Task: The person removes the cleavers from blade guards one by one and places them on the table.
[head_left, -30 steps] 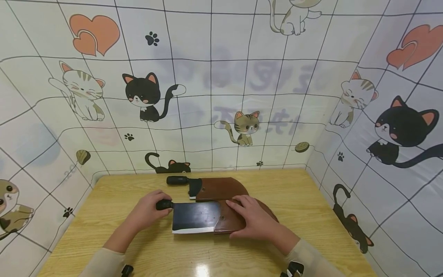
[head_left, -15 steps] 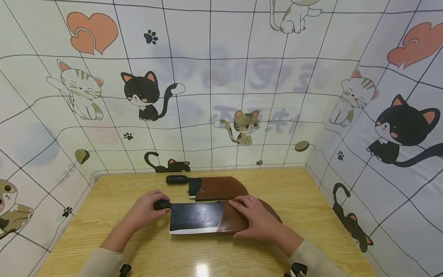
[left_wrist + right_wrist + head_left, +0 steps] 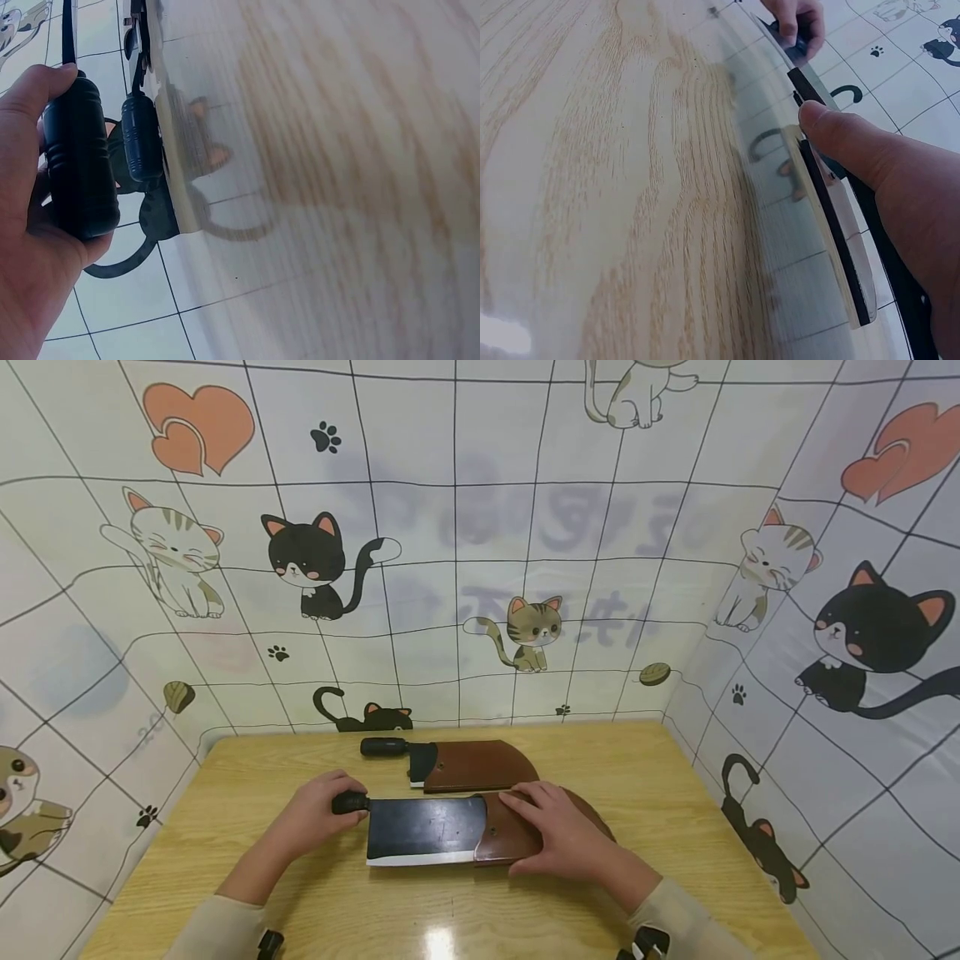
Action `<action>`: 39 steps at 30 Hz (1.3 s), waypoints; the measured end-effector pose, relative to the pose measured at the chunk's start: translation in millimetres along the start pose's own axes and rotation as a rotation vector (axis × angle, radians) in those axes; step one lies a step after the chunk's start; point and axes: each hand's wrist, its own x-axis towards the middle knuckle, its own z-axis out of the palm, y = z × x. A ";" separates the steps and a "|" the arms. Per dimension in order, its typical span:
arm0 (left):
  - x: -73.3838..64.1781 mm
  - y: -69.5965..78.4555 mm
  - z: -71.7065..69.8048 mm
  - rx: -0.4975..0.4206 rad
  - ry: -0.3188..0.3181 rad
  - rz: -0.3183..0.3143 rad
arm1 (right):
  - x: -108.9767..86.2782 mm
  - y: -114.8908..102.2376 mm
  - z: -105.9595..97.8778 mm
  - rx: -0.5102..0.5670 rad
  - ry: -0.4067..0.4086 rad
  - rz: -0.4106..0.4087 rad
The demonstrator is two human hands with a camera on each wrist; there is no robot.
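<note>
A cleaver with a dark rectangular blade (image 3: 426, 827) and a pale cutting edge lies across the middle, its edge toward me. My left hand (image 3: 315, 814) grips its ribbed black handle (image 3: 79, 157), thumb along the top end in the left wrist view. A brown leather sheath (image 3: 506, 845) covers the right end of the blade. My right hand (image 3: 562, 831) holds this sheath from the right, fingers over its top edge and thumb at its lower edge. In the right wrist view the thumb (image 3: 844, 139) shows against the sheath's edge; the other fingers are hidden.
A second cleaver in a brown sheath (image 3: 483, 766) lies just behind the first, its black handle (image 3: 384, 747) pointing left. Both lie on a glossy wooden table (image 3: 300, 893). A cat-print wall covering (image 3: 420, 527) rises behind and at both sides.
The front sheath has slid slightly right along the blade with my right hand, so more of the blade shows. My left hand with the handle has shifted slightly left.
</note>
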 end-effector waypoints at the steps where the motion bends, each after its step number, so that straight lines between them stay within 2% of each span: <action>1: 0.0 0.3 -0.4 0.000 -0.001 0.002 | 0.0 0.3 0.1 0.000 0.000 -0.001; 16: -1.8 -6.4 -5.0 0.018 -0.007 -0.029 | -3.6 0.5 -3.1 0.046 0.023 -0.005; 22: -3.6 -10.8 -6.7 0.014 -0.004 -0.036 | -5.6 1.9 -5.0 0.056 0.003 0.024; 29: -6.3 -18.4 -9.1 0.017 0.003 -0.028 | -10.2 7.5 -6.6 0.051 -0.002 0.054; 39: -8.2 -23.0 -12.7 0.038 -0.001 -0.019 | -16.9 18.4 -7.3 0.062 0.006 0.047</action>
